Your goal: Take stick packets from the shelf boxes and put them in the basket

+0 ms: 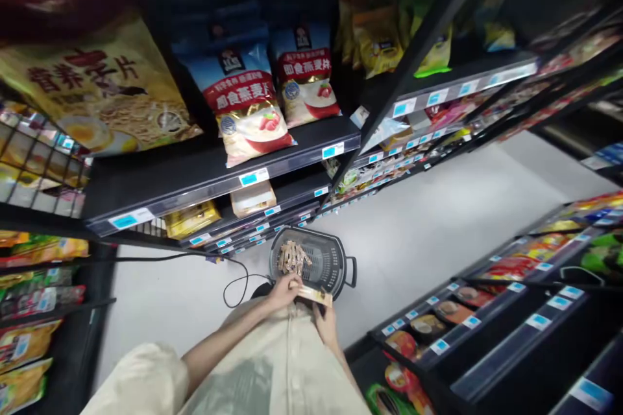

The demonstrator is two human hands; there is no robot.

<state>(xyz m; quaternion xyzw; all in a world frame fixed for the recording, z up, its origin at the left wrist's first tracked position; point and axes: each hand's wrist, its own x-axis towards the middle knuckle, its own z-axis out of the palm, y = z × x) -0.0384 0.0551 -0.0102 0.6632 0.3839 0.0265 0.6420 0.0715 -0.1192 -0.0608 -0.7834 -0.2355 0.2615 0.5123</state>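
Observation:
Close to my body, my left hand [285, 292] grips the left end of a small, flat cream-coloured package [314, 296]. My right hand [325, 323] holds the package's right end from below, with its fingers partly hidden behind it. Whether it is a box or a packet I cannot tell. Just beyond it, a dark grey plastic shopping basket [335, 243] stands on the floor, its handle out to the right. Inside the basket's left side lies a heap of small brownish stick-like packets [292, 258], too small to read.
A shelf ahead carries oatmeal bags [253, 107] and a large yellow cereal bag [111, 78]. Lower down sit a yellow package [192, 219] and a pale box [253, 199]. A black cable [170, 258] crosses at left. Another stocked shelf [467, 311] runs along the right.

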